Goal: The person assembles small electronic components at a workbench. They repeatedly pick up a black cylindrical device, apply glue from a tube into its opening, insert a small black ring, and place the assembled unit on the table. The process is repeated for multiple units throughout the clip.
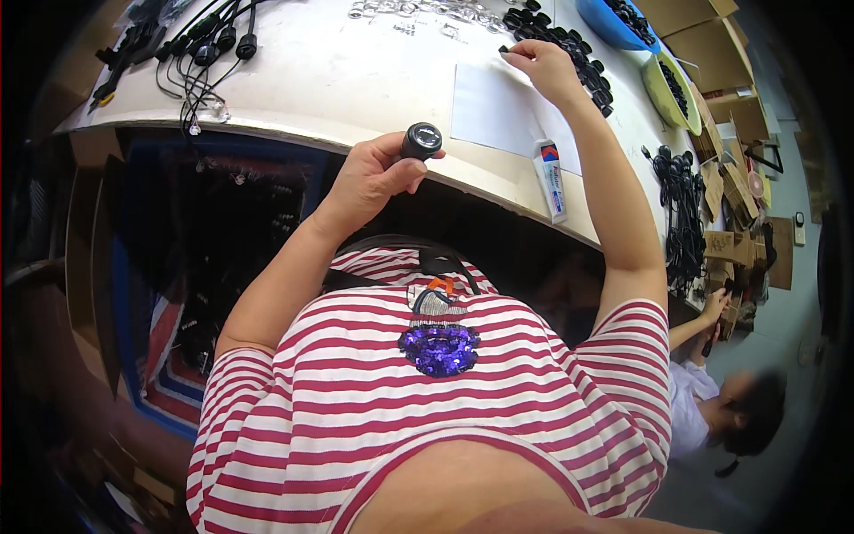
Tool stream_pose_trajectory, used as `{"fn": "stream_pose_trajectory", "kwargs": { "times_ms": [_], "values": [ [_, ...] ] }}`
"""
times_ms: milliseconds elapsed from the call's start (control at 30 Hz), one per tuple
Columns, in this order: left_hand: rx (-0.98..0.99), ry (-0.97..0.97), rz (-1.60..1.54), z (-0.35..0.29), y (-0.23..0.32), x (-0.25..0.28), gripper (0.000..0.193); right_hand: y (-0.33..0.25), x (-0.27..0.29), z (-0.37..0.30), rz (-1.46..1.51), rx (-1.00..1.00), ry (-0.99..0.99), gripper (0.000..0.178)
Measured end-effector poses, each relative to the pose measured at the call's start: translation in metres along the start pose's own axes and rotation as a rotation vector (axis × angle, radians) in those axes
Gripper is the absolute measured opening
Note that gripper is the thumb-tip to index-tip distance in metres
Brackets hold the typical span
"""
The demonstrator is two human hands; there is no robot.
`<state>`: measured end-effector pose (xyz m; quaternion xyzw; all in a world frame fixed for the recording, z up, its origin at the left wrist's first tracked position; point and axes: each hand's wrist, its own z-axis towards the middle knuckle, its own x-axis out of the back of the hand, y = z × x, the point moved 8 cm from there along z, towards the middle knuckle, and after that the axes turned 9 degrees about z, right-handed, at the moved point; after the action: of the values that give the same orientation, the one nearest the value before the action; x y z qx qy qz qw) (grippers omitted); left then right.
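Observation:
Just in front of the table's near edge, my left hand [374, 178] grips a short black cylinder with a clear round lens [423, 139], its lens end turned upward. My right hand [544, 68] reaches across the table, thumb and fingertips pinched on a small black piece [504, 50] whose kind is too small to make out. Close beside that hand lies a spread of black round caps [569, 43], partly hidden behind it. A white sheet [485, 105] lies below the right hand, and a white tube with red and blue print [550, 181] rests by the table edge.
Black cables with round sockets [246, 46] lie at the far left. Clear rings [427, 9] are spread along the back. A blue bowl [614, 27] and a green bowl [660, 93] hold small black parts. Bundled black cords [680, 214] and another person [712, 392] are at right.

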<state>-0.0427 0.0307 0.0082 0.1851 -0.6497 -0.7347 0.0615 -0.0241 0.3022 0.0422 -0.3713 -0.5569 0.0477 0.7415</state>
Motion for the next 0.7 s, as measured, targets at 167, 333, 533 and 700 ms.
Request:
{"fn": "stream_pose_trajectory", "kwargs": {
  "times_ms": [167, 333, 533, 700],
  "values": [
    [0.038, 0.006, 0.009, -0.003, -0.003, 0.003, 0.036, -0.02, -0.041, -0.043, 0.579, -0.474, -0.593, 0.02],
    [0.024, -0.013, 0.023, -0.003, 0.0, -0.003, 0.033, -0.016, -0.019, -0.028, 0.09, -0.305, -0.292, 0.029],
    [0.025, 0.001, 0.063, -0.005, -0.001, 0.001, 0.03, -0.056, -0.02, -0.042, -0.248, 0.175, -0.211, 0.037],
    [-0.005, -0.013, 0.031, -0.003, 0.0, -0.006, 0.025, -0.079, -0.011, -0.059, -0.08, 0.177, -0.156, 0.034]
  ]
}}
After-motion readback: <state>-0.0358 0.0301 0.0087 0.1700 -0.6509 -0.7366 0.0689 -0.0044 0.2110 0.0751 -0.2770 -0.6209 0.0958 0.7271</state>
